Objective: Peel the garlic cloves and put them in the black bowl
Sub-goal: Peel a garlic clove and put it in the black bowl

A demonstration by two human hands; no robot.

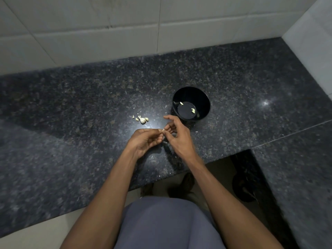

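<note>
Pinching one pale garlic clove (163,130) between our left hand (147,141) and right hand (177,134), we count two peeled in the round black plastic bowl (204,99); a small unpeeled cluster (143,119) waits mid-counter.

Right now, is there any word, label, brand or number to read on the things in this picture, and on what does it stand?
None: no text, label, brand or number shows on the black bowl, the granite counter or the wall tiles.

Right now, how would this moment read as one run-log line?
step: peeling | left hand and right hand: pinching garlic clove | black bowl: two peeled cloves | unpeeled cloves: on counter
</note>
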